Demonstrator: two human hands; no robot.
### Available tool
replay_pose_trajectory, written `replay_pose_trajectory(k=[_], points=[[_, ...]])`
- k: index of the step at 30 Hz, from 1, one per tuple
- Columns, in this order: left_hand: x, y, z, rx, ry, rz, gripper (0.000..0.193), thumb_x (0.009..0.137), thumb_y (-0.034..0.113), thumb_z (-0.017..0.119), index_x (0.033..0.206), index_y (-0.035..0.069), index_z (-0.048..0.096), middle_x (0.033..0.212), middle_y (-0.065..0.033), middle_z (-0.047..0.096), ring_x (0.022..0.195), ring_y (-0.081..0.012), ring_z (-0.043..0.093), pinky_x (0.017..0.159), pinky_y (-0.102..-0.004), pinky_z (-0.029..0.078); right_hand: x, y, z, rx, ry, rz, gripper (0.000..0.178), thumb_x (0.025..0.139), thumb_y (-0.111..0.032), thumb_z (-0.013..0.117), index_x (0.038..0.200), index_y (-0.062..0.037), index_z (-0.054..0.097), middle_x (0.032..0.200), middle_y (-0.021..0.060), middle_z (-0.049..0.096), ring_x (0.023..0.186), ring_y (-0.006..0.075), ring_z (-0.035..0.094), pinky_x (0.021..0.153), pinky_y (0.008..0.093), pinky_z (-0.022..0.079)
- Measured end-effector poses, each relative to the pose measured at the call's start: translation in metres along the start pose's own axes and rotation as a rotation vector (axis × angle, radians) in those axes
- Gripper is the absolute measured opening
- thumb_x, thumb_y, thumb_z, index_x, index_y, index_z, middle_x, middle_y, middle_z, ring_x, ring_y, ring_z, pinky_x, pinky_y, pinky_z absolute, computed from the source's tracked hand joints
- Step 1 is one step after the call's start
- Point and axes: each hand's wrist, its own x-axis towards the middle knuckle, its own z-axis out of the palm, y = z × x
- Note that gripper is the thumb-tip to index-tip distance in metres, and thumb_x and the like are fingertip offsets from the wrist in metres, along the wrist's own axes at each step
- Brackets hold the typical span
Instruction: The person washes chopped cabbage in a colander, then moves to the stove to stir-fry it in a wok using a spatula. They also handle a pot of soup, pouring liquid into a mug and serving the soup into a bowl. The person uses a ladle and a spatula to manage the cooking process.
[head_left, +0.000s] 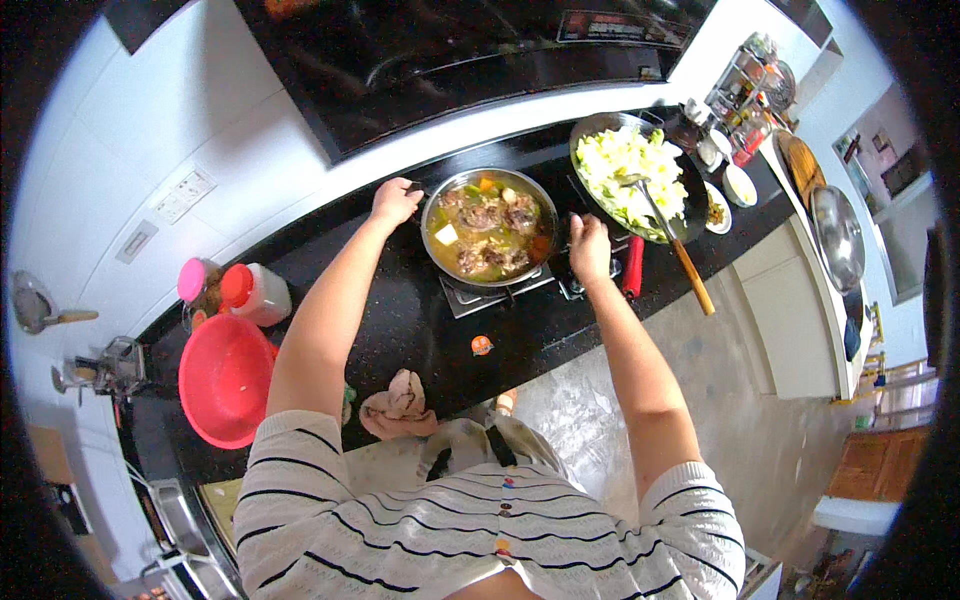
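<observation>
A metal pot (547,215) full of stew with meat chunks, carrot and tofu sits on a gas burner in the black counter. My left hand (394,201) grips the pot's left side handle. My right hand (588,248) is closed at the pot's right side, over the right handle. To the right, a dark wok (585,130) holds chopped pale green cabbage, with a wooden-handled spatula (678,250) resting in it.
A red basin (225,378) and two jars with pink (193,281) and red lids (252,291) stand at the counter's left. A crumpled cloth (400,400) lies on the front edge. Small dishes (738,184), a seasoning rack (745,95) and a pan lid (836,236) are at right.
</observation>
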Motion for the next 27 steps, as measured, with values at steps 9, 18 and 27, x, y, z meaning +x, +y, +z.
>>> replay_pose_trajectory(k=[9, 18, 27], points=[[-0.022, 0.021, -0.001, 0.085, 0.13, 0.068, 0.034, 0.083, 0.031, 0.068, 0.105, 0.005, 0.067, 0.09, -0.0135, 0.07, 0.08, -0.0253, 0.068, 0.072, -0.0344, 0.052, -0.145, 0.043, -0.029, 0.001, -0.249, -0.246, 0.014, 0.086, -0.008, 0.06, 0.099, -0.0048, 0.055, 0.089, 0.0186, 0.058, 0.074, 0.0394, 0.062, 0.064, 0.0453, 0.051], [-0.074, 0.045, -0.012, 0.113, 0.465, 0.082, 0.047, 0.09, 0.034, 0.061, 0.125, 0.004, 0.051, 0.093, -0.0133, 0.056, 0.087, -0.0265, 0.055, 0.077, -0.0366, 0.048, -0.057, 0.108, 0.023, -0.726, -0.537, 0.134, 0.048, 0.091, -0.048, 0.05, 0.104, -0.0014, 0.054, 0.101, 0.0177, 0.06, 0.08, 0.0337, 0.066, 0.067, 0.0435, 0.054], [-0.237, 0.081, 0.063, -0.475, 0.563, 0.101, 0.028, 0.094, 0.011, 0.055, 0.121, 0.005, 0.052, 0.094, -0.0029, 0.043, 0.084, -0.0109, 0.044, 0.074, -0.0256, 0.041, -0.066, 0.15, 0.021, -0.904, -0.556, -0.038, 0.044, 0.093, -0.047, 0.047, 0.106, -0.0043, 0.048, 0.095, 0.0146, 0.061, 0.081, 0.0301, 0.067, 0.065, 0.0396, 0.055]])
